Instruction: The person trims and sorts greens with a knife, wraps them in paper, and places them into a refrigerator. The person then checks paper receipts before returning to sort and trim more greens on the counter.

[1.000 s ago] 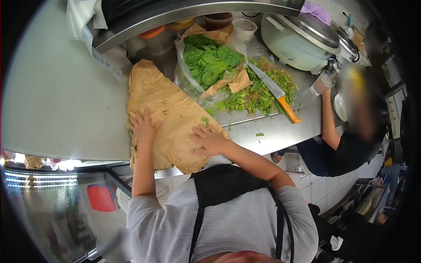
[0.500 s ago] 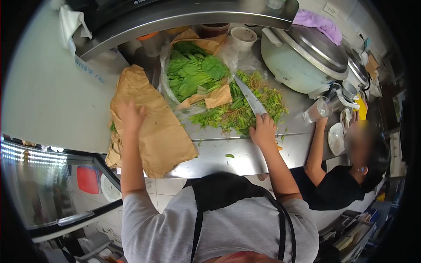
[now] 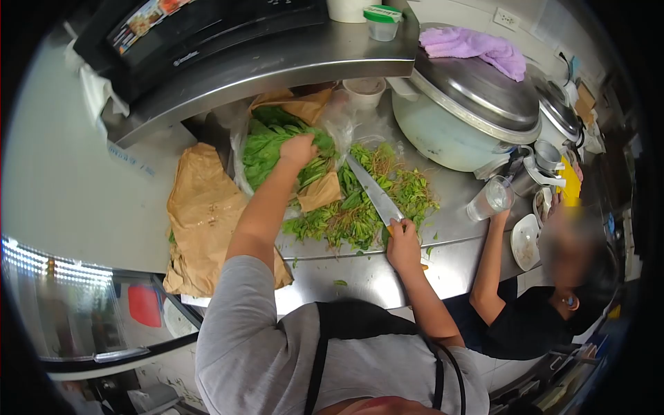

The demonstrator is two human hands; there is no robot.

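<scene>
My right hand [image 3: 403, 243] is wrapped around the handle of a large kitchen knife [image 3: 374, 190]. Its blade slants up and left over a loose pile of trimmed stems and leaves [image 3: 404, 200] on the steel counter. At the lined plastic bag [image 3: 239, 162], my left hand [image 3: 299, 150] reaches in among leafy greens [image 3: 261, 149], with its fingers curled on them and partly hidden. A flap of brown paper [image 3: 321, 191] sticks out at the bag's front. To the left, a crumpled sheet of brown paper [image 3: 204, 214] lies over more greenery.
A big pot with a steel lid [image 3: 477, 90] stands at the back right, a purple cloth [image 3: 474, 50] on top. On the right, a person's hand [image 3: 499, 218] is at a glass of water [image 3: 494, 197], near a white dish [image 3: 526, 242]. A steel shelf [image 3: 277, 76] overhangs the back.
My left hand has left the brown paper sheet and moved right and up into the bagged greens. The knife stays in my right hand. The view has shifted, showing more of the shelf.
</scene>
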